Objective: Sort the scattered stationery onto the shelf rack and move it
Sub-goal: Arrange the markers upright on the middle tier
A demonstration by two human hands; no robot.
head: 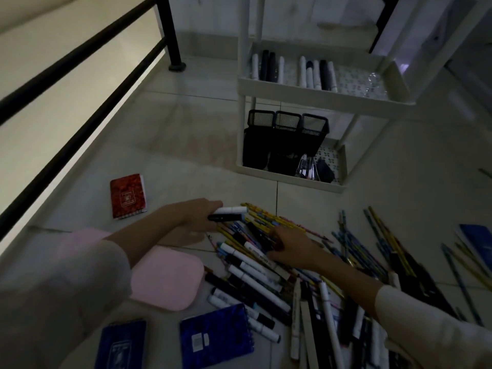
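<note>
We see the pale tiled floor (165,123) bearing a white plastic shelf rack (292,179), a small red notebook (127,196), a flat pink case (166,278) and scattered markers and pencils (266,283).

Worn on the head, wide-angle, looking forward and down from close above the floor (191,121). Faces the shelf rack (292,87), with stationery pile (255,278) nearer than the rack and railing (171,30) left of it.

Black railing (80,55) along the left, post (170,30) planted on pale tiled floor (186,115); marbled wall (207,14) at the far end.
</note>
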